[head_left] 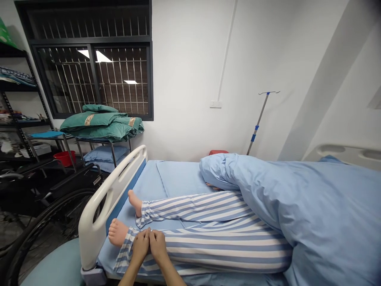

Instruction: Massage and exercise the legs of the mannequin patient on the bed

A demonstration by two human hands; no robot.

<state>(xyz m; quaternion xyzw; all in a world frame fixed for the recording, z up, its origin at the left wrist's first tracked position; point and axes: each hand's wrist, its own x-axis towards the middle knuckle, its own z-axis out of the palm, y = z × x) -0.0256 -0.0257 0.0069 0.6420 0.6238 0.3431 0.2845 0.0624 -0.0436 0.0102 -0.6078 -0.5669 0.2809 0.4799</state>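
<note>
A figure in blue-and-white striped trousers (pixel 208 234) lies on a hospital bed, bare feet (pixel 118 231) toward the white footboard (pixel 98 214). A light blue quilt (pixel 297 198) covers the upper body. My left hand (pixel 140 245) and my right hand (pixel 157 245) rest side by side on the nearer trouser leg just above the ankle. Their fingers are curled and pressed into the striped cloth, the two hands touching each other.
A wheelchair (pixel 44 206) stands left of the footboard. Behind it a metal rack carries folded green bedding (pixel 101 123) and a blue pillow (pixel 104 155), with shelving at the far left. An IV pole (pixel 258 119) leans by the white wall beyond the bed.
</note>
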